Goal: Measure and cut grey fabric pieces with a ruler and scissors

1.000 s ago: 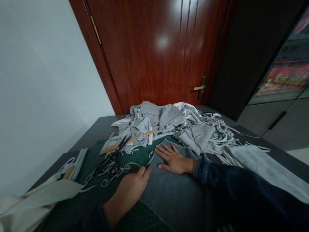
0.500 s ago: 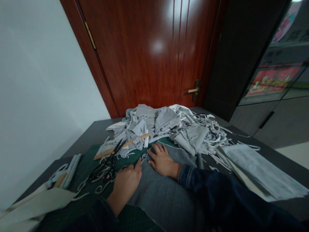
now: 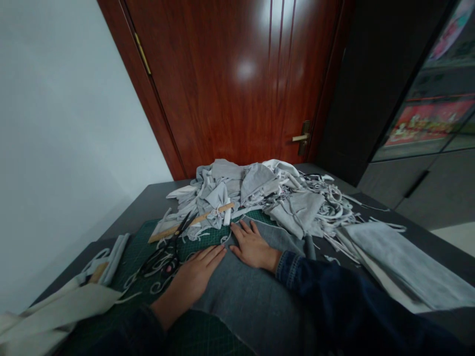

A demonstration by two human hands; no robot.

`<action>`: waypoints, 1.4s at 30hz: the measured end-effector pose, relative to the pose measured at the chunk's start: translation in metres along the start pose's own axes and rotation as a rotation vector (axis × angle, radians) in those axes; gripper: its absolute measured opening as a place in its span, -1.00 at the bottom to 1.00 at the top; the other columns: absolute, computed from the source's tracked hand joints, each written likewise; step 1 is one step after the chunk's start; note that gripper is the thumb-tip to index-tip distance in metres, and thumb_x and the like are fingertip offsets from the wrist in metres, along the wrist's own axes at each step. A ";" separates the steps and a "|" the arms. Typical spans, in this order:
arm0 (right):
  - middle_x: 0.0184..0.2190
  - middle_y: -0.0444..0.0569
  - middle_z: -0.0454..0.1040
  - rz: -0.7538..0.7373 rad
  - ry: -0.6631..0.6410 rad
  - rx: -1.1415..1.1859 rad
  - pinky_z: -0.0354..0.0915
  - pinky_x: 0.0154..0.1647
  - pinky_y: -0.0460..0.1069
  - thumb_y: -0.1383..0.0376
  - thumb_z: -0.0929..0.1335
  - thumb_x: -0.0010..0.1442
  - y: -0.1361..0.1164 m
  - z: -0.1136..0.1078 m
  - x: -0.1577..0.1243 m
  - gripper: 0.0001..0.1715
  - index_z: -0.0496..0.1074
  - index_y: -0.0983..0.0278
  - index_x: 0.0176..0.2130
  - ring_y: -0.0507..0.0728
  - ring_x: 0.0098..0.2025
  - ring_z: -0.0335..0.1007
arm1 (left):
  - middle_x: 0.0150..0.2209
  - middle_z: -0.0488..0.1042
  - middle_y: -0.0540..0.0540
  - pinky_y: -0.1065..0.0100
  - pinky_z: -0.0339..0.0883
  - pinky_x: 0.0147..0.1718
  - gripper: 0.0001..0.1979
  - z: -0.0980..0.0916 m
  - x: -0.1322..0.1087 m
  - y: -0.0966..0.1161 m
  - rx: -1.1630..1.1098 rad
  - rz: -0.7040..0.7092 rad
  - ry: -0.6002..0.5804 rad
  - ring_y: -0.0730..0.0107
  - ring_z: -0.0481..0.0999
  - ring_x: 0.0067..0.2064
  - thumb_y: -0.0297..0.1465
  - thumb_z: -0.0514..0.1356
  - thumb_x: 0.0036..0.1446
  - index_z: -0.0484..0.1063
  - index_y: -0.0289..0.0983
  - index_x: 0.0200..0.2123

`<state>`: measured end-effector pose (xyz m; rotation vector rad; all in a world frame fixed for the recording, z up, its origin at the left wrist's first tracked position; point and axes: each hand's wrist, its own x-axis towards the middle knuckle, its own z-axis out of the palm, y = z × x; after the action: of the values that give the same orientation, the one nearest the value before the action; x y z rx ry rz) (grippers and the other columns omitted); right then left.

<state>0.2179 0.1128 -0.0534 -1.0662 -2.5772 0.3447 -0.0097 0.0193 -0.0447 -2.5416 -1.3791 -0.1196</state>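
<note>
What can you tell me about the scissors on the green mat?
The scissors have black loop handles and long, dark metal blades that look shut. They lie flat on the green cutting mat, tips pointing toward the wooden ruler. Curly white fabric strips lie around the handles, perhaps touching them.

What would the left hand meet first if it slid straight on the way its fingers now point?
Likely the right hand, lying on grey fabric just past the left fingertips; depth is uncertain.

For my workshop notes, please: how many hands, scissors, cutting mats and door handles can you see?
Hands: 2 (left hand, right hand)
Scissors: 1
Cutting mat: 1
Door handle: 1
Total: 5
</note>
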 end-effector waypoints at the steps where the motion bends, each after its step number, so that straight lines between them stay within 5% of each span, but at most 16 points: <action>1: 0.49 0.19 0.09 -0.009 -0.002 -0.002 -0.26 0.49 0.48 0.07 0.22 0.46 0.000 -0.001 0.000 -0.25 0.12 0.37 0.45 0.49 0.53 -0.16 | 0.29 0.48 -0.15 0.18 0.34 0.27 -0.41 -0.003 0.002 -0.002 -0.045 -0.050 -0.010 0.26 0.43 0.31 -0.63 0.00 0.27 0.40 -0.21 0.31; 7: 0.50 0.22 0.04 -0.096 -0.026 0.003 -0.19 0.52 0.36 0.07 0.25 0.45 0.000 -0.001 0.000 -0.23 0.14 0.43 0.45 0.45 0.55 -0.21 | 0.06 0.59 -0.17 0.19 0.40 0.17 -0.69 -0.027 0.037 -0.006 -0.323 -0.259 -0.032 0.20 0.56 0.12 -0.48 0.17 0.27 0.54 -0.21 0.05; 14: 0.51 0.23 0.01 -0.153 -0.073 0.089 -0.16 0.54 0.30 0.12 0.35 0.37 0.004 -0.005 0.003 -0.17 0.13 0.41 0.46 0.39 0.55 -0.16 | -0.15 0.55 -0.13 0.26 0.39 -0.03 -0.70 -0.013 0.059 0.003 -0.402 -0.381 -0.050 0.23 0.58 -0.10 -0.59 0.13 0.21 0.45 -0.25 -0.03; 20: 0.44 0.23 0.19 0.106 0.136 0.063 0.00 0.50 0.14 0.41 0.37 0.24 0.023 -0.023 0.011 -0.19 0.20 0.44 0.41 0.27 0.47 0.07 | -0.16 0.58 -0.16 0.22 0.36 -0.02 -0.83 -0.021 0.054 -0.015 -0.454 -0.483 0.021 0.18 0.58 -0.08 -0.49 0.11 0.26 0.45 -0.24 -0.13; 26: 0.24 0.28 0.44 0.201 0.089 0.044 0.17 0.36 0.14 0.43 0.48 0.13 0.050 -0.039 0.014 -0.26 0.38 0.42 0.28 0.32 0.30 0.32 | -0.38 0.56 0.03 0.35 0.44 -0.32 -0.81 -0.022 0.060 -0.045 -0.601 -0.653 0.086 0.29 0.62 -0.37 -0.37 0.09 0.23 0.40 -0.20 -0.11; 31: 0.06 0.27 0.51 0.270 0.097 0.042 0.28 0.17 0.13 0.35 0.51 0.14 0.058 -0.042 0.006 -0.48 0.51 0.41 0.09 0.34 0.13 0.42 | -0.28 0.58 -0.11 0.25 0.48 -0.30 -0.75 -0.016 0.060 -0.059 -0.554 -0.795 0.189 0.18 0.64 -0.30 -0.35 0.00 0.23 0.38 -0.25 -0.09; 35: -0.20 0.09 0.56 0.262 0.088 0.105 0.29 0.01 0.06 0.43 0.49 0.13 0.057 -0.037 0.006 -0.83 0.54 0.32 -0.20 0.25 -0.06 0.48 | -0.17 0.58 -0.17 0.08 0.43 0.05 -0.74 -0.025 0.061 -0.049 -0.474 -0.695 0.209 0.03 0.60 -0.04 -0.40 0.11 0.13 0.46 -0.24 -0.10; 39: -0.17 0.02 0.54 0.143 0.124 0.216 0.26 -0.03 0.01 0.50 0.43 0.16 0.045 -0.038 0.012 -0.83 0.47 0.28 -0.23 0.19 -0.06 0.44 | 0.20 0.47 -0.25 -0.01 0.10 0.37 -0.57 -0.034 0.081 -0.026 -0.476 -0.373 0.235 -0.03 0.33 0.32 -0.35 0.22 0.14 0.48 -0.24 0.10; 42: -0.20 -0.09 0.53 0.029 0.126 0.315 0.26 -0.08 -0.04 0.49 0.39 0.22 0.032 -0.045 0.014 -0.79 0.43 0.25 -0.15 0.12 -0.14 0.44 | 0.39 0.31 -0.25 0.02 0.00 0.42 -0.32 -0.032 0.104 -0.017 -0.644 -0.311 0.138 0.01 0.20 0.43 -0.36 0.28 0.09 0.32 -0.25 0.31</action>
<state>0.2460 0.1494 -0.0205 -0.9763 -2.3015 0.6440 0.0346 0.1044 0.0090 -2.6784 -1.9021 -0.9115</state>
